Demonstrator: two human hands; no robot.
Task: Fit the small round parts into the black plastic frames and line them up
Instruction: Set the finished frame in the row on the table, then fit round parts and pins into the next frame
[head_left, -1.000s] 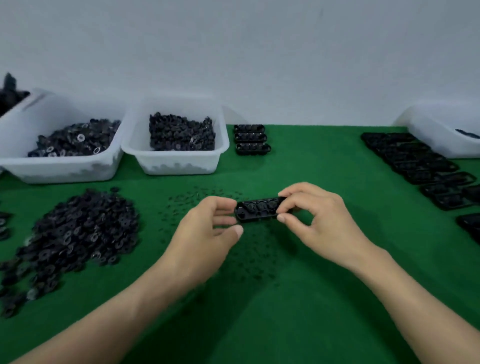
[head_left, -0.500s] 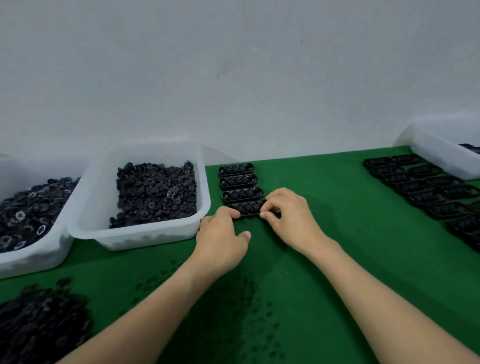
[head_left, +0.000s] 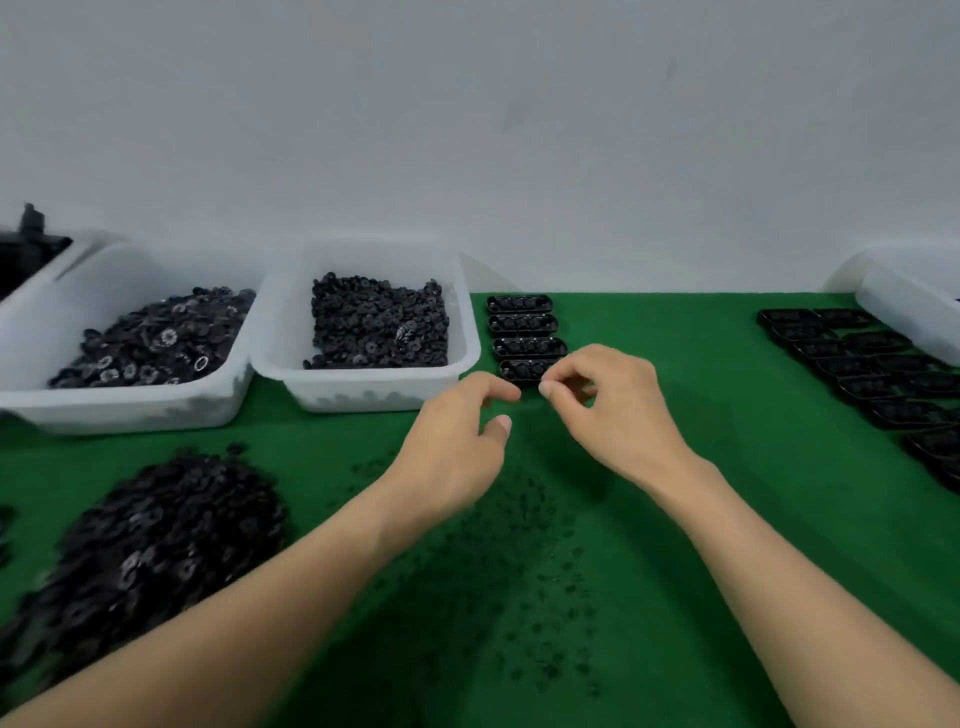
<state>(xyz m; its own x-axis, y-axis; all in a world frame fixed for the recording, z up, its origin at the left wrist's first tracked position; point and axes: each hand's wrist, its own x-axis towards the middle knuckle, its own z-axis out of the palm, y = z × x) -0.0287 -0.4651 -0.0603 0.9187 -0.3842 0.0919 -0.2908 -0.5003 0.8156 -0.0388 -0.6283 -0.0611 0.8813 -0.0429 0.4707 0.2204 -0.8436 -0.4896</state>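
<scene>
Loosely curled and holding nothing, your left hand (head_left: 457, 441) hovers over the green cloth (head_left: 727, 545), its fingertips just short of the near left corner of the nearest black frame (head_left: 519, 370). Your right hand (head_left: 618, 410) is curled too, with forefinger and thumb bent toward each other over that frame's right end. They hide the end, so from the head camera you cannot tell whether the hand pinches the frame or only hangs above it. The frame lies flat as the closest of a column of four filled frames (head_left: 522, 325), stacked front to back just right of the middle white tub (head_left: 363, 397). That tub holds dark round parts (head_left: 379, 322), and a second tub (head_left: 130, 413) touching its left side holds more. A loose heap of round parts (head_left: 156, 530) sits on the cloth by your left forearm. Tiny dark bits (head_left: 519, 561) are scattered between your two arms. Far to your right, two rows of black frames (head_left: 857, 364) run along the cloth beside another white tub (head_left: 904, 319).
</scene>
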